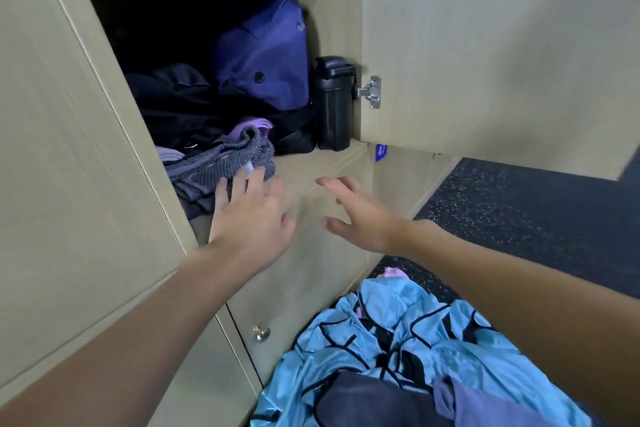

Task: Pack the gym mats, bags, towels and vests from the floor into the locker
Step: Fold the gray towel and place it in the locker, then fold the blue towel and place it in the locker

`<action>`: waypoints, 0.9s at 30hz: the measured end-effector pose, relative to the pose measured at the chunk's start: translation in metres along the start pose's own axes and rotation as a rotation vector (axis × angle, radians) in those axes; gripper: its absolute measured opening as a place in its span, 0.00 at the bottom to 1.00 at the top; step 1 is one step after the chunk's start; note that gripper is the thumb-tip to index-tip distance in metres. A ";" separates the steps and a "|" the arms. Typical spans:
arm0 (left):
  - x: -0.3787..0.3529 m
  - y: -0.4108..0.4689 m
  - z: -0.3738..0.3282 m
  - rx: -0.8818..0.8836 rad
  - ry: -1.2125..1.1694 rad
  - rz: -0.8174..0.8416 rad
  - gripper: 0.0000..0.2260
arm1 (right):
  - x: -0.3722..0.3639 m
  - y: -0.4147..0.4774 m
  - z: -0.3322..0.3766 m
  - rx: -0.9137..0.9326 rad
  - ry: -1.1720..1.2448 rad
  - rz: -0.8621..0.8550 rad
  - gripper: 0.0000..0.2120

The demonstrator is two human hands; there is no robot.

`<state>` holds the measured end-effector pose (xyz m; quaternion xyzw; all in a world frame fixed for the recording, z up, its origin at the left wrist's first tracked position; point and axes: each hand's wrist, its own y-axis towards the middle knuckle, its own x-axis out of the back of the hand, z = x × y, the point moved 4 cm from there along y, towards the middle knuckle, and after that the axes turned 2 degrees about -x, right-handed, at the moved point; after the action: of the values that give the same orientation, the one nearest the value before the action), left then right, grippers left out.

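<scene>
Head view: both hands are empty with fingers spread. The left hand (249, 215) touches the towel (221, 163) at the locker (311, 163) lip, and the right hand (360, 215) hovers beside it. The vests (398, 357) lie below the wrists. A careless nudge could drag the towel out.

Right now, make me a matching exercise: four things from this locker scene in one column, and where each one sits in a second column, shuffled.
Things:
1. purple bag
2. black container
3. grey towel
4. light blue vests

Places:
A. on the floor, outside the locker
B. at the left hand fingertips, on the locker's front edge
C. beside the lower hinge
D. upright at the back of the locker

Pairs: 1-D, 2-C, 3-B, 4-A
</scene>
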<state>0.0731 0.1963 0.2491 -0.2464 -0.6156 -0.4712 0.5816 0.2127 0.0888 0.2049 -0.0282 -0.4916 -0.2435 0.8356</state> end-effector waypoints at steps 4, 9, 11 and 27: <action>-0.016 -0.019 -0.039 -0.251 -0.094 -0.060 0.25 | -0.003 -0.051 -0.029 -0.153 0.005 0.003 0.28; -0.074 -0.048 -0.095 -0.381 -0.144 0.262 0.18 | -0.028 -0.119 -0.075 -0.326 0.032 0.027 0.19; -0.102 -0.062 -0.117 -0.425 -0.136 0.368 0.17 | -0.050 -0.148 -0.099 -0.432 0.051 0.070 0.16; -0.287 -0.131 -0.175 -0.518 -0.012 0.699 0.25 | -0.207 -0.264 -0.181 -0.708 -0.045 0.212 0.23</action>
<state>0.1038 0.0578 -0.0828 -0.5805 -0.3598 -0.3834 0.6217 0.1621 -0.1170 -0.1117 -0.3718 -0.3893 -0.3099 0.7837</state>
